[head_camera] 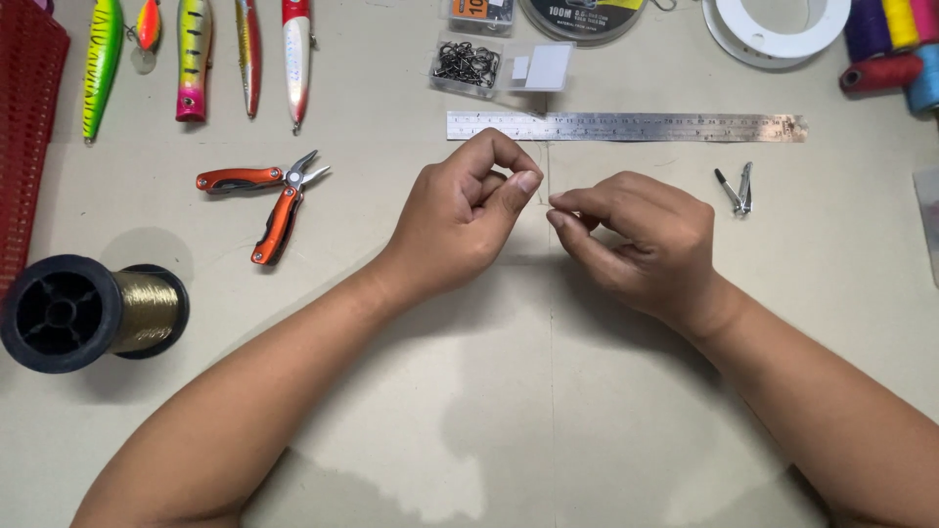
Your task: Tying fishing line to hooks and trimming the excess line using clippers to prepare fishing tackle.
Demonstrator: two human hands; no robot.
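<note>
Your left hand [468, 210] and right hand [641, 240] pinch a thin line [545, 196] between them, just below the ruler [626, 127]. Keep both pinches close and the line taut (it barely shows against the table [489, 411]).

Whatever your left hand [468, 220] and right hand [641, 240] pinch is too thin to make out, hidden betw. the fingers [523, 186]. Top edge cuts off the line spool [577, 18], white reel [778, 27] & lures [196, 54]. Red basket [24, 137] is cropped at left; thread spools [895, 49] at right.
</note>
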